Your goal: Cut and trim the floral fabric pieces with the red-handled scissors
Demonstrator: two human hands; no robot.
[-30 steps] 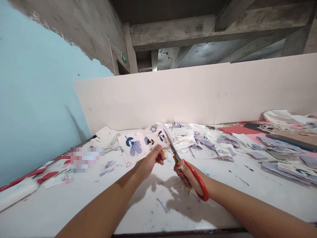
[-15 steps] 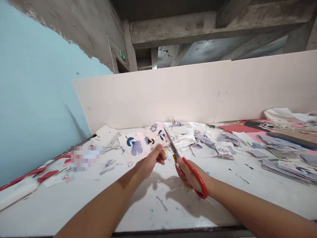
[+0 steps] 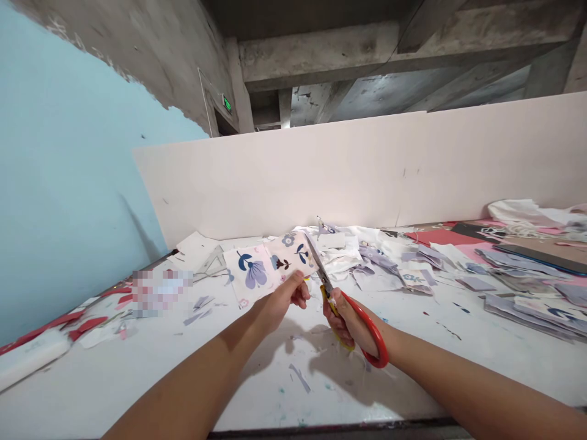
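Flower-printed piece (image 3: pixel 263 269) has shifted slightly right since the frame half a second earlier, and the scissors (image 3: pixel 326 283) have edged the same way; both forearms look much as they were.

Left hand (image 3: pixel 287 293): grip pinching the piece along its near edge, toward the right end, thumb on top, other fingers curled below. Right hand (image 3: pixel 346 318): grip closed round the scissors' handles, thumb side by the red loop, fingers about the yellow one.

Key relation: piece lies far and left of the left grip, raised off the counter (image 3: pixel 403 379) at least around the pinch; left hand is the nearer. Its long axis runs from left to right, the right end tilted toward the far side. Scissors lie on another line, near right to far left, so the blades meet the piece's right edge across its length rather than along it. Left thumb sits just left of the blades. Cannot tell how wide the blades are parted.

Beyond, to the right: scrap heap (image 3: pixel 380 263), close behind the blades. Far right: stacked pieces (image 3: pixel 527 315), well apart from both hands.
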